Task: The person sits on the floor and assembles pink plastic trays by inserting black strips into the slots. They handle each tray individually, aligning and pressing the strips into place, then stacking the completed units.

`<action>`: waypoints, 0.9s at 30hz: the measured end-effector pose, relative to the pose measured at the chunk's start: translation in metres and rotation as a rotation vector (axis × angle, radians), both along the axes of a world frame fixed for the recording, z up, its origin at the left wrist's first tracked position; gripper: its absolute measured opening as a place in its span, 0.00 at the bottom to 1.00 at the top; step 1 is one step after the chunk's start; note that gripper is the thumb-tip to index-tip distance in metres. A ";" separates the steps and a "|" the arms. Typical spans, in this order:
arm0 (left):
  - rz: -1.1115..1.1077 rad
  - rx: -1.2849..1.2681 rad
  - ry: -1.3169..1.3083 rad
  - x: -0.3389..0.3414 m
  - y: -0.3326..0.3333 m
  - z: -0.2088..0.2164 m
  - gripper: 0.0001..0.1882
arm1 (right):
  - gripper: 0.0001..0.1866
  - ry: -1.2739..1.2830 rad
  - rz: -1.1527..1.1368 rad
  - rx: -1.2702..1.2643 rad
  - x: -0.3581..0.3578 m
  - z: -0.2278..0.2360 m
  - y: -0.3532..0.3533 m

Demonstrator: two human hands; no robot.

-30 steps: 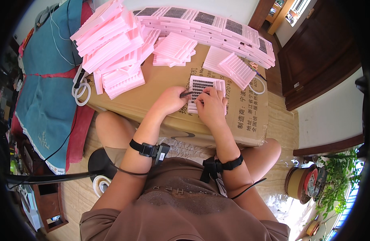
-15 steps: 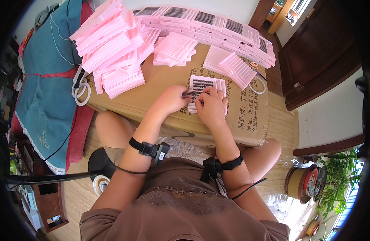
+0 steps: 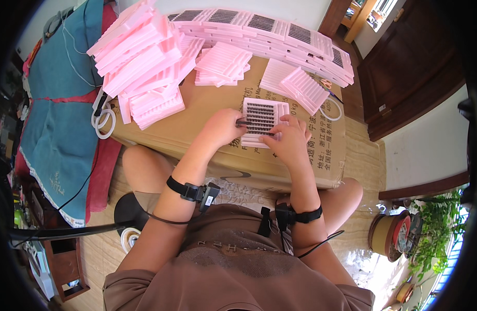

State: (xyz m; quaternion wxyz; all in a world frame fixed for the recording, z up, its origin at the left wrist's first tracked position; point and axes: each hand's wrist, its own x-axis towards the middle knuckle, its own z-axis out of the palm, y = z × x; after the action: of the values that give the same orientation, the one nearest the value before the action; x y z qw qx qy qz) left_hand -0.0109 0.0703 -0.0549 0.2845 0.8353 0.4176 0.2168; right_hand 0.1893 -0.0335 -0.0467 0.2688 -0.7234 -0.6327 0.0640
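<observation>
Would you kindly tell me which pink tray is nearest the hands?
The tray with dark rows between the left hand and right hand; the other pink trays all lie farther away.

Cloth (image 3: 65, 140), teal with red edging, spread at left. Cabinet (image 3: 65, 259), brown wood, lower left. White coil (image 3: 123, 239) on the floor (image 3: 101, 246), which is beige and veined. Door (image 3: 409, 78), dark brown, upper right. Pot (image 3: 381, 234), yellow and red, beside a leafy green plant (image 3: 429, 251). Smaller pot (image 3: 404, 293), orange-brown, lower right.
</observation>
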 end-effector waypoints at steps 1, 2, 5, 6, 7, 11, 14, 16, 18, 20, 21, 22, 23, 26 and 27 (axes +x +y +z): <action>0.002 -0.033 -0.003 0.000 0.001 -0.001 0.12 | 0.11 0.024 -0.005 -0.006 0.005 0.000 -0.001; 0.001 -0.059 -0.007 0.000 0.002 -0.001 0.13 | 0.11 0.048 -0.011 -0.011 0.010 -0.001 -0.001; 0.003 -0.081 -0.004 0.000 0.003 -0.001 0.13 | 0.10 0.064 -0.049 -0.003 0.016 -0.008 0.001; 0.005 -0.076 0.004 -0.001 0.003 -0.001 0.13 | 0.10 0.056 -0.037 0.024 0.016 -0.010 0.002; 0.005 -0.078 0.007 -0.001 0.003 0.000 0.13 | 0.09 0.051 -0.035 0.031 0.017 -0.011 0.002; 0.001 -0.063 0.030 -0.001 0.002 0.002 0.13 | 0.07 0.026 -0.044 0.070 0.014 -0.014 0.004; -0.005 -0.057 0.030 -0.001 0.003 0.003 0.13 | 0.06 -0.022 -0.065 0.081 0.011 -0.012 0.007; -0.007 -0.055 0.035 -0.001 0.003 0.004 0.13 | 0.05 -0.045 -0.070 0.069 0.010 -0.011 0.009; -0.008 -0.040 0.046 -0.001 0.003 0.004 0.13 | 0.06 -0.068 -0.073 0.062 0.009 -0.010 0.011; -0.005 -0.051 0.041 -0.001 0.004 0.004 0.14 | 0.06 -0.089 -0.075 0.059 0.008 -0.009 0.011; -0.007 -0.046 0.038 -0.001 0.004 0.004 0.14 | 0.06 -0.105 -0.076 0.060 0.007 -0.009 0.011; -0.006 -0.057 0.040 -0.001 0.004 0.004 0.14 | 0.06 -0.120 -0.077 0.061 0.007 -0.008 0.012; -0.007 -0.061 0.042 -0.001 0.004 0.004 0.14 | 0.06 -0.135 -0.078 0.063 0.006 -0.008 0.012; -0.010 -0.050 0.050 -0.001 0.004 0.005 0.14 | 0.06 -0.136 -0.094 0.037 0.005 -0.005 0.011; -0.013 -0.036 0.049 -0.002 0.004 0.005 0.14 | 0.05 -0.122 -0.075 0.044 0.007 -0.003 0.010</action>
State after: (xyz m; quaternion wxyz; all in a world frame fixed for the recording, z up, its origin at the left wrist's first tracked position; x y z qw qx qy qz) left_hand -0.0124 0.0747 -0.0496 0.2905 0.8377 0.4231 0.1868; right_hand 0.1958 -0.0236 -0.0502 0.2476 -0.7431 -0.6216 -0.0042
